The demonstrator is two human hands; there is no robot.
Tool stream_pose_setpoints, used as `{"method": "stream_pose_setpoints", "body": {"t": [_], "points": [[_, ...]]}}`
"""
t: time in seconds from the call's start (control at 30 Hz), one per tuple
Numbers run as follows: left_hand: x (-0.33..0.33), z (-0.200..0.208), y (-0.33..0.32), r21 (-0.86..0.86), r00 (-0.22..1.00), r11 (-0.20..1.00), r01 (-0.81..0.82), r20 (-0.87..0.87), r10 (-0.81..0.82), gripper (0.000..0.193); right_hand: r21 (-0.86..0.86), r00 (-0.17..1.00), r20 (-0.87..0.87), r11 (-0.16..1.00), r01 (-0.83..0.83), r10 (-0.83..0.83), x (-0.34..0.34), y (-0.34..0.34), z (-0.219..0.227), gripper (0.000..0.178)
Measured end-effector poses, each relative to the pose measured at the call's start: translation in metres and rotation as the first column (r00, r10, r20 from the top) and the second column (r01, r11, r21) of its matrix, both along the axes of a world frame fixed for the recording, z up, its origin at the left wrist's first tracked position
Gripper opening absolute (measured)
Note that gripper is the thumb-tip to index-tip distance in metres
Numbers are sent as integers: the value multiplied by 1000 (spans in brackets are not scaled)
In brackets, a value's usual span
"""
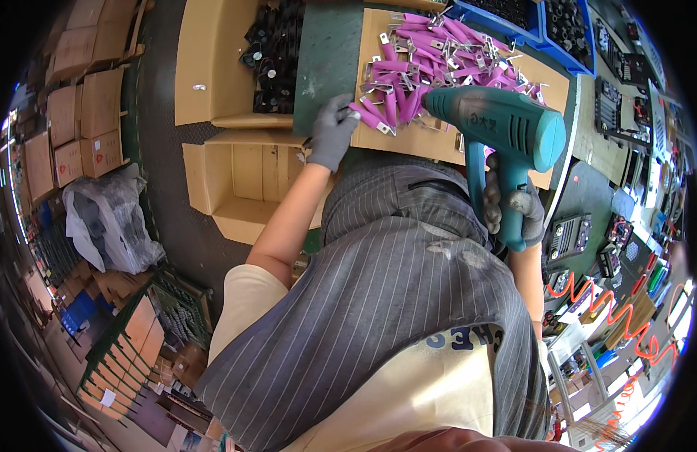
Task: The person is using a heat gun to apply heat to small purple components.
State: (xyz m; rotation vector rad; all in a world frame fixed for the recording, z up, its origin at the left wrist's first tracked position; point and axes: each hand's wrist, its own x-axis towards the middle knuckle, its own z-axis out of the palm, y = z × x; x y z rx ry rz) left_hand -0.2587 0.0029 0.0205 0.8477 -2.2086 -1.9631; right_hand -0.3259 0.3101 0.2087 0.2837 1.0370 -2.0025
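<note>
My right hand [523, 207], in a grey glove, is closed round the handle of a teal heat gun [518, 124]. Its nozzle points left, over a pile of purple-sleeved parts [439, 53] with metal tabs at their ends. The pile lies on a cardboard sheet [439, 143] on the bench. At the sheet's left edge my gloved left hand [333, 134] pinches one purple-sleeved part [369, 118] between thumb and fingers, its metal tab toward the right. The nozzle is close to the middle of the pile, apart from the pinched part.
Left of the bench stand an open carton of black parts [277, 60] and another open carton [254, 177]. Blue bins [568, 34] of black parts sit at the far right. An orange coiled hose [619, 313] hangs on the right. Stacked boxes [100, 102] line the left.
</note>
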Motion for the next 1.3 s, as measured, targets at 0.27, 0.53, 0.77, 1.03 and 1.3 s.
{"method": "stream_pose_setpoints", "body": {"t": [0.27,0.53,0.77,1.03,1.3], "points": [[-14,21,26,-5,992,996,91,-87,-91,37,-6,1000,-25,1000,14,-14,0,-9,-6,72],[11,10,9,-124,995,992,8,-102,-21,32,27,999,-43,1000,-14,15,6,-11,-3,73],[26,9,13,230,992,973,-28,124,0,33,76,998,-1,995,-62,62,14,-6,-4,73],[10,-8,33,188,979,968,165,85,-183,37,93,994,0,990,-105,106,16,-16,-1,76],[13,10,35,360,990,933,21,124,-70,28,14,990,-36,991,-137,137,6,-27,-10,73]]}}
